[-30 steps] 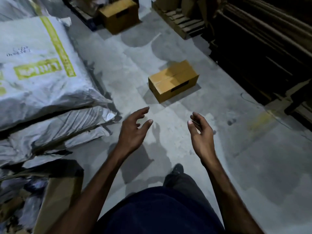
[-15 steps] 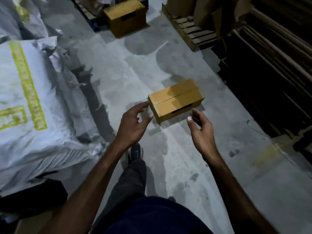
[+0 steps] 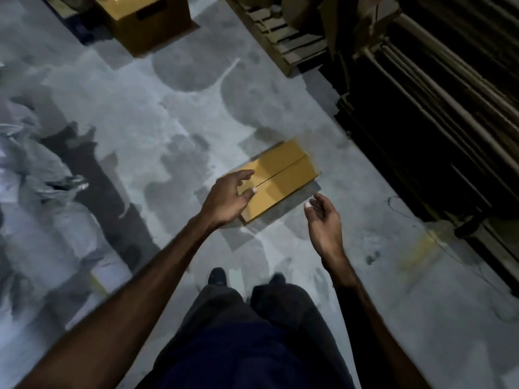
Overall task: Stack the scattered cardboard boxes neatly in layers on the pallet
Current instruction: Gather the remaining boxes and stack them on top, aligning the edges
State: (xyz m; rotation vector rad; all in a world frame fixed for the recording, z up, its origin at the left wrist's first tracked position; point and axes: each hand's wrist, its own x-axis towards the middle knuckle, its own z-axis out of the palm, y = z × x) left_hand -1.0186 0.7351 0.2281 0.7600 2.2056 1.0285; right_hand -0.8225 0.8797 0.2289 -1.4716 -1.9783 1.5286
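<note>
So the small cardboard box sits flat on the concrete floor, long axis running near-left to far-right. Our left hand is over its near-left end, fingers spread; right hand loosely spread off the near-right side, holding nothing.

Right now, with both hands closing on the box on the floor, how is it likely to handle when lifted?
The box looks stiff: flat faces, sharp edges, flaps closed along a seam. It lies low and flat on the floor, so tipping seems unlikely. Plain cardboard should give fair grip to the left hand and right hand. Weight cannot be judged.
</note>
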